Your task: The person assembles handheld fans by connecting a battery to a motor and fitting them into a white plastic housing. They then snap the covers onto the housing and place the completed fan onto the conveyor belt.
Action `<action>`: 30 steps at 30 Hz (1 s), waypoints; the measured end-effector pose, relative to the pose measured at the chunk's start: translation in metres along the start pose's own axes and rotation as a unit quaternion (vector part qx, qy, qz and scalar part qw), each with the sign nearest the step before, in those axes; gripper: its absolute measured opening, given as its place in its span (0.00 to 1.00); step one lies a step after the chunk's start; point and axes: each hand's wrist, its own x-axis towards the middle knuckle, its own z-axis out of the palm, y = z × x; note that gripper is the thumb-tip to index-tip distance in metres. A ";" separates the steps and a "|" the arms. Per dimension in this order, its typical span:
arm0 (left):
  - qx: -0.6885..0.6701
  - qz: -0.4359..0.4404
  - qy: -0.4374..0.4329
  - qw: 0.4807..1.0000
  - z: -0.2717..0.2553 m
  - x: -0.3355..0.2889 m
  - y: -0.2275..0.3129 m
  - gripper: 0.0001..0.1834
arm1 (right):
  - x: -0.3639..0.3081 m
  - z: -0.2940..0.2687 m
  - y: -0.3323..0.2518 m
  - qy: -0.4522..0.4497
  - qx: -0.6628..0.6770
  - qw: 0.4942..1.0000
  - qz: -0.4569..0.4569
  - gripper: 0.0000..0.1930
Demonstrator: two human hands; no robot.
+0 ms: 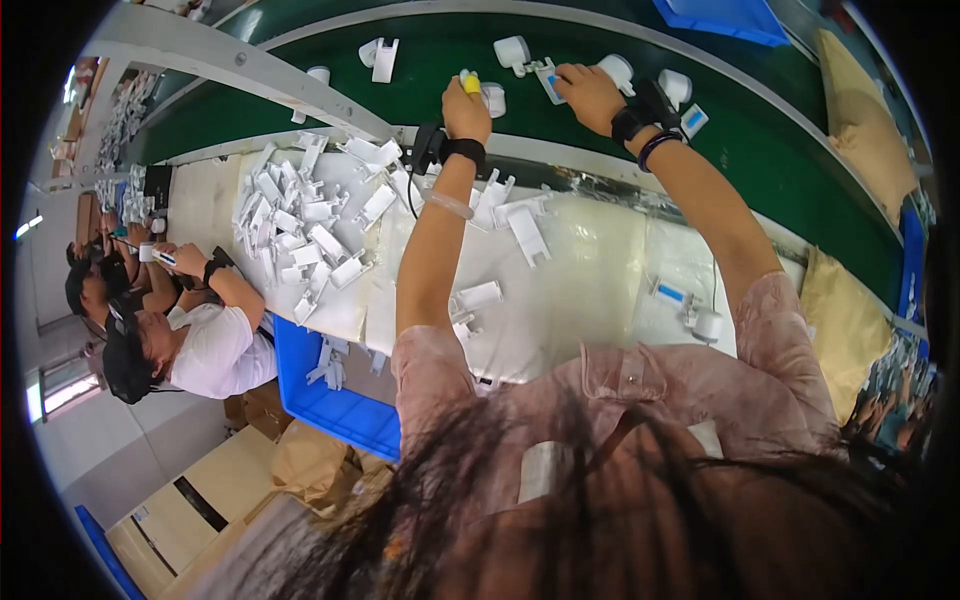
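Observation:
Both my arms reach across the bench to the green conveyor belt. My left hand [467,112] is closed, its fingers curled, with something yellow [471,84] at the fingertips. Right beside it is a white rounded part [493,98]; whether the fingers grip that part I cannot make out. My right hand [592,97] has its fingers closed on the edge of a white plastic part with a blue strip [547,78]. Just left of that part is a white cup-shaped head [511,51]. Another white head [616,70] lies against the far side of my right hand.
White plastic brackets [300,220] are heaped on the bench at left. One assembled piece [705,322] lies near my right elbow. More white pieces [382,60] sit on the green belt [430,35]. A slanted metal post [240,65] stands left; a blue bin [340,405] is below. Co-workers sit left.

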 end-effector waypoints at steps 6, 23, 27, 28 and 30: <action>-0.027 0.140 0.023 0.990 -0.029 -0.007 0.013 0.29 | 0.054 0.045 0.020 -0.051 -0.062 0.996 -0.024 0.18; -0.071 0.084 -0.067 0.992 -0.051 -0.196 0.068 0.41 | -0.036 -0.032 -0.041 -0.168 0.800 0.483 0.313 0.15; -0.048 0.049 -0.094 0.993 -0.062 -0.208 0.105 0.40 | -0.113 -0.061 -0.082 -0.133 0.896 0.337 0.257 0.17; 0.015 0.047 -0.192 0.980 -0.067 -0.211 0.110 0.37 | -0.131 -0.068 -0.088 -0.111 0.900 0.321 0.272 0.17; 0.145 0.056 -0.358 0.921 -0.075 -0.214 0.123 0.32 | -0.164 -0.084 -0.096 -0.117 0.890 0.340 0.280 0.17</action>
